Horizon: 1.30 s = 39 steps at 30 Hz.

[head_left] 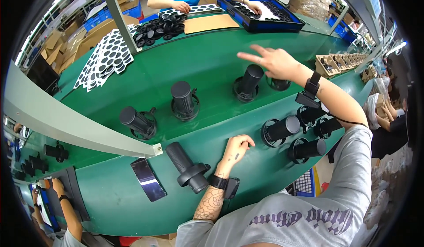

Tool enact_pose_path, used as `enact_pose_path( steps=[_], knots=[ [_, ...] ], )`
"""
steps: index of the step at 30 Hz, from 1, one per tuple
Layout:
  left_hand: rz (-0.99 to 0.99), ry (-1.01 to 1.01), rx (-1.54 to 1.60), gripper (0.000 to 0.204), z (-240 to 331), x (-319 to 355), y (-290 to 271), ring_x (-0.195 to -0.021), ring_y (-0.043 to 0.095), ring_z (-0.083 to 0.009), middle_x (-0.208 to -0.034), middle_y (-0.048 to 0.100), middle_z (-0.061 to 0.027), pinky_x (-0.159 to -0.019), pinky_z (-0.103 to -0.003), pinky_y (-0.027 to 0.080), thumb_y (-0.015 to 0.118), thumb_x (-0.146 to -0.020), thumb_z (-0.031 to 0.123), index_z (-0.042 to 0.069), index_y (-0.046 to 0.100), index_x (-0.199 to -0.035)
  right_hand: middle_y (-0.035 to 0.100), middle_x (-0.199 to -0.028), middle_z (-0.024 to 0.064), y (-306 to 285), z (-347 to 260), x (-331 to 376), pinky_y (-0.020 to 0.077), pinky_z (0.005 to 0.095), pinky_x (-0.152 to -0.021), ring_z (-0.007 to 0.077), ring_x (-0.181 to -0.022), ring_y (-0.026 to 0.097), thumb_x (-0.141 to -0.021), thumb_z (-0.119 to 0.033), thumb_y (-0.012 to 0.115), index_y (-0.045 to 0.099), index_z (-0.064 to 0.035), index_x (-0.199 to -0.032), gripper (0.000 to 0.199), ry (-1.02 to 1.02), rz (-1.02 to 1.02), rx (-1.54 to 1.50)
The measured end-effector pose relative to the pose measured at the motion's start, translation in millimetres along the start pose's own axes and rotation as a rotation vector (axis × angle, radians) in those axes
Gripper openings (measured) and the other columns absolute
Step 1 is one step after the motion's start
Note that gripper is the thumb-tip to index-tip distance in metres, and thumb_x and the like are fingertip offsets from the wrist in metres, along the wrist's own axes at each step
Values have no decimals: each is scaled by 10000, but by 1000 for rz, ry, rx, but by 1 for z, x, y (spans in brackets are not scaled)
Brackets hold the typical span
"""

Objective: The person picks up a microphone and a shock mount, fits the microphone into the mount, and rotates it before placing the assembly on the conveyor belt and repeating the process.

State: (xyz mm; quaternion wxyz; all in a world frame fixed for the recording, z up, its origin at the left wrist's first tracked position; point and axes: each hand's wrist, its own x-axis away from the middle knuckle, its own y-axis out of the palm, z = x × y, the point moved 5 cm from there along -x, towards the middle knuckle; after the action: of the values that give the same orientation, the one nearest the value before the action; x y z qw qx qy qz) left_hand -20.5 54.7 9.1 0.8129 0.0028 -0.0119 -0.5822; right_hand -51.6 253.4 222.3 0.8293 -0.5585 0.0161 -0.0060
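1. I see a black device (pixel 180 159) lying on the counter (pixel 106 194), near my left hand (pixel 234 150).
2. That hand is loosely curled; I can't tell if it grips anything.
3. My right hand (pixel 279 63), spread and empty, partly hides a second device (pixel 279 84).
4. A phone (pixel 148 179) lies near the first.

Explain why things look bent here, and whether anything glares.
In the head view, the fisheye lens seems to curve the grey beam and leaves black corners; also in that view, a pale reflection shows on the dark phone, a strip light glares at right, and the black device beside the left hand looks fairly sharp.
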Motion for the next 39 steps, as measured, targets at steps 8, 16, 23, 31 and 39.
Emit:
enact_pose_path(
  steps=[8, 16, 23, 31, 39],
  knots=[
    [86, 57, 240, 247, 13, 5, -6, -801, 648, -157, -880, 663, -77, -686, -264, 541, 413, -844, -90, -20, 646, -883, 575, -1057, 95, -10, -13, 6, 522, 417, -682, 305, -833, 628, -722, -200, 718, 514, -233, -1252, 569, -219, -122, -152],
    [556, 339, 443, 619, 170, 82, -76, -877, 651, -180, -1277, 476, -169, -587, -245, 544, 611, -857, 100, 31, 307, -1392, 581, -1131, 180, -172, -15, 61, 476, 423, -853, 342, -1012, 590, -706, -333, 784, 553, -104, -1169, 565, -410, 343, -602],
    [673, 673, -93, 775, 223, 131, -76, -872, 645, -225, -1076, 595, -152, -688, -316, 556, 885, -576, 139, -6, 502, -1235, 543, -1213, 152, -120, -40, 61, 408, 389, -964, 270, -1123, 528, -645, -326, 855, 519, -63, -1232, 726, -268, 119, -1313],
    [820, 823, -474, 633, 239, 151, -74, -741, 647, -242, -961, 608, -139, -589, -297, 576, 857, -579, 249, 50, 626, -1134, 482, -1259, 65, -97, -57, 43, 353, 337, -1006, 197, -1180, 467, -661, -447, 819, 489, -58, -1290, 809, -79, -169, -1538],
    [795, 836, -634, 500, 240, 160, -61, -837, 618, -247, -1104, 550, -158, -646, -302, 562, 823, -594, 120, 214, 677, -1062, 482, -1228, 83, -107, -66, 38, 372, 333, -979, 202, -1145, 490, -658, -481, 810, 437, -36, -1303, 868, -65, -174, -1567]
  ],
)
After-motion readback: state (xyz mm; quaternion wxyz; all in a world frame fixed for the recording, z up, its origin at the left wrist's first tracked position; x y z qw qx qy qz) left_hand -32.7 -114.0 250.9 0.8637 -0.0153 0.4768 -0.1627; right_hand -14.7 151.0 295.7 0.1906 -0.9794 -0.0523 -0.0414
